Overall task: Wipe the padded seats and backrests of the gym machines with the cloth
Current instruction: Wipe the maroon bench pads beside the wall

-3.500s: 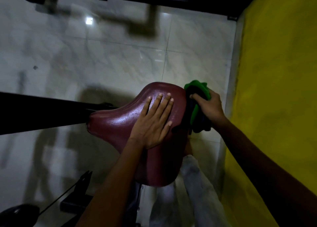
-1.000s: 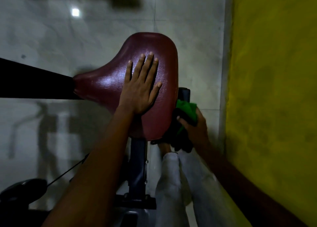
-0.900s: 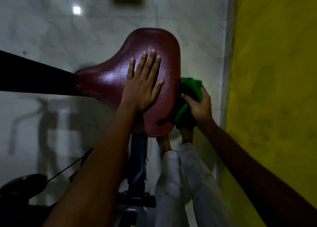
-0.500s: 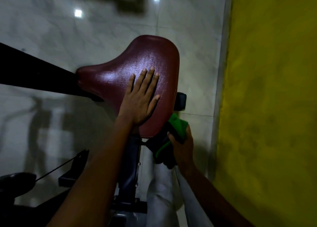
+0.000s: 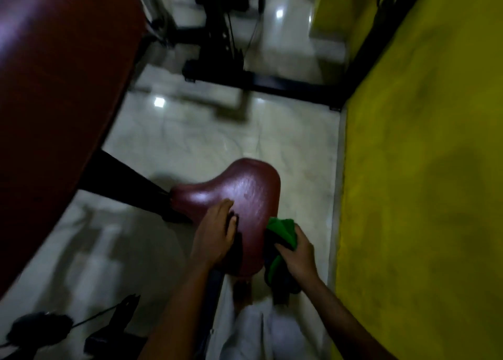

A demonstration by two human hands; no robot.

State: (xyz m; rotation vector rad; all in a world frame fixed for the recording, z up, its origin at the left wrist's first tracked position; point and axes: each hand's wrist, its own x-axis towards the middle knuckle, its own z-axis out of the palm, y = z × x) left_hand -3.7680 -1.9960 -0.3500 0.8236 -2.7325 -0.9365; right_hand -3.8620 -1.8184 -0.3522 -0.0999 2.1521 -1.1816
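Observation:
A dark red padded seat (image 5: pixel 245 191) sits low in the middle of the head view, shiny on top. My left hand (image 5: pixel 215 231) rests on its near left part, fingers bent over the padding. My right hand (image 5: pixel 296 253) grips a bunched green cloth (image 5: pixel 281 230) against the seat's near right edge. A large dark red padded backrest (image 5: pixel 60 74) fills the upper left, blurred.
A yellow wall (image 5: pixel 424 169) runs along the right side. Black machine frames (image 5: pixel 272 82) cross the pale tiled floor (image 5: pixel 204 131) at the top. A black bar (image 5: pixel 128 174) joins the seat from the left. Pale trouser legs (image 5: pixel 261 332) stand below the seat.
The view has tilted up and pulled back, bringing the backrest and far machine frames into sight. My left hand slid toward the seat's near edge and its fingers bent. The cloth stays at the right edge.

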